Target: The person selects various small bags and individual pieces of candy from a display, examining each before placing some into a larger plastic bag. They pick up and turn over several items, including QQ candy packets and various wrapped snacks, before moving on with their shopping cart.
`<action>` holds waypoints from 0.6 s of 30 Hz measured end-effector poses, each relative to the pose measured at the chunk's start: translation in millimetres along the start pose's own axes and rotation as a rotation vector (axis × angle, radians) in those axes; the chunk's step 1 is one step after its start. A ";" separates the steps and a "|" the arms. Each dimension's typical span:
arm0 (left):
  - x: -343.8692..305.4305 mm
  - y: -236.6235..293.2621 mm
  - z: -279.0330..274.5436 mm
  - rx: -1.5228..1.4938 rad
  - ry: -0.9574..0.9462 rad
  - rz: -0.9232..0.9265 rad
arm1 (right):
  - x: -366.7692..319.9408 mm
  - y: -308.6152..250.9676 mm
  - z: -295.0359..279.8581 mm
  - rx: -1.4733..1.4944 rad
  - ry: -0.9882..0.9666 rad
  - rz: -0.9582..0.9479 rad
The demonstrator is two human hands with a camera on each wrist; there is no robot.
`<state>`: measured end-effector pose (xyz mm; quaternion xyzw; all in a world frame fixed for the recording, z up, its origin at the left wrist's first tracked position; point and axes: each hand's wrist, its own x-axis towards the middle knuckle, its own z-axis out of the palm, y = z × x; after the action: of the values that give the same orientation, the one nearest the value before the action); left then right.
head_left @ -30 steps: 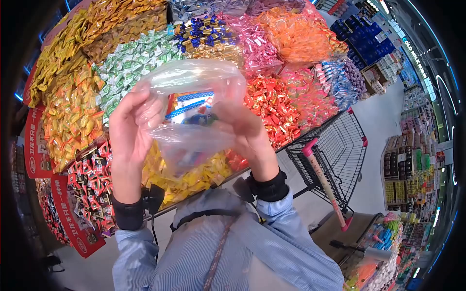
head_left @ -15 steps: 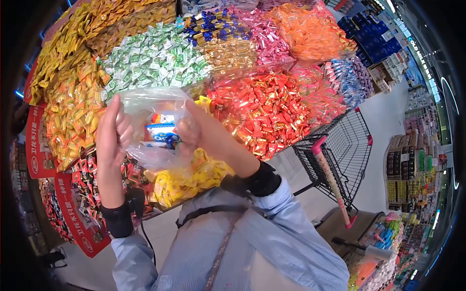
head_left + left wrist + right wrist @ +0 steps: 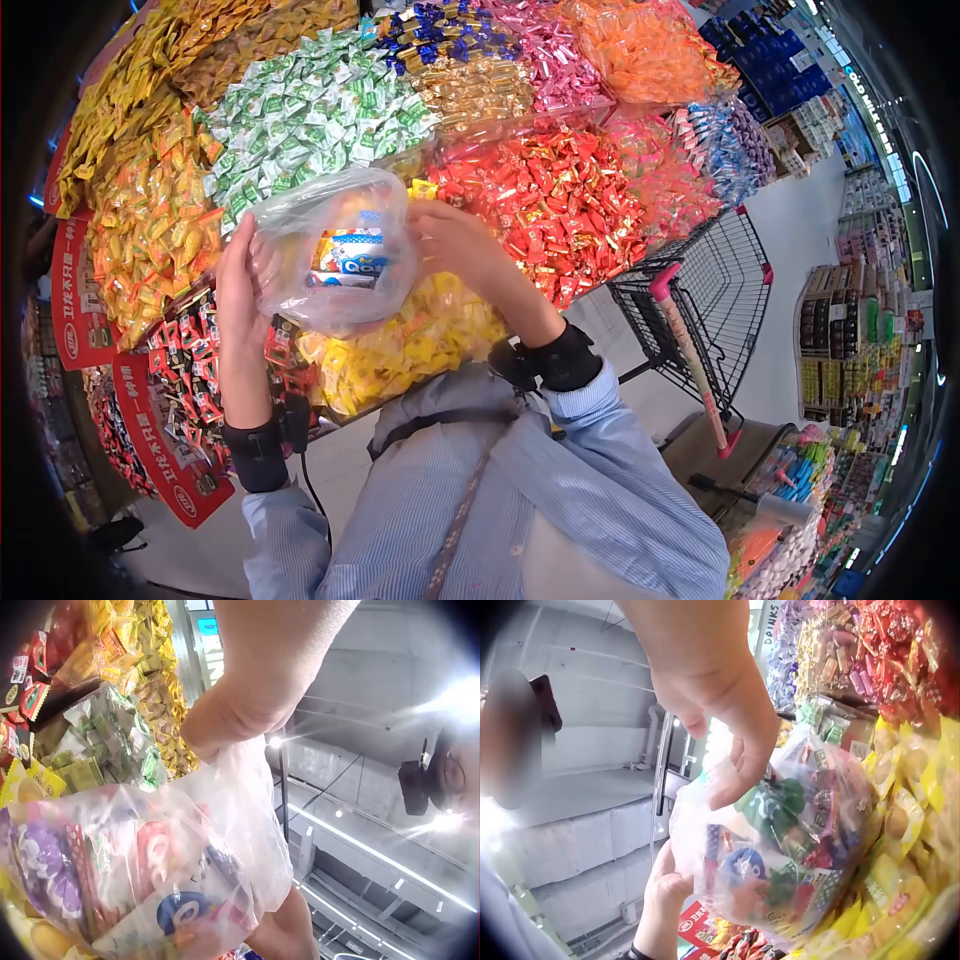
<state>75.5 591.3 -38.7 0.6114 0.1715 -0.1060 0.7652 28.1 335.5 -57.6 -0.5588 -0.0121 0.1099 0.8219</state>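
Can see green-and-white sweets [image 3: 315,115] heaped beside gold sweets [image 3: 480,90], with blue sweets [image 3: 440,35], pink sweets [image 3: 545,60] and orange sweets [image 3: 635,50] farther back, and red sweets [image 3: 570,205] nearer. Also shows yellow sweets [image 3: 400,355] next to black-and-red sweets [image 3: 185,365], and red signs [image 3: 150,440] with white lettering along the left edge. To the right, has a black wire shopping cart [image 3: 735,275] with pink handle ends, then stocked shelves [image 3: 845,340] across the pale floor [image 3: 785,235].
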 end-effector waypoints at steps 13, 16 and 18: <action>-40.7 3.9 33.3 -0.121 -0.148 0.142 | -42.1 79.1 -21.3 -1.151 0.022 -0.006; -40.5 2.3 26.6 -0.102 -0.187 0.162 | -31.0 98.5 -19.9 -1.164 0.011 -0.054; -42.1 2.6 29.1 -0.070 -0.152 0.174 | -25.6 107.3 -22.2 -1.158 -0.019 -0.111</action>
<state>41.6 561.6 -14.2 0.5872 0.0630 -0.0792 0.8031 -11.6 347.9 -162.2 -0.9148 -0.1071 0.0470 0.3865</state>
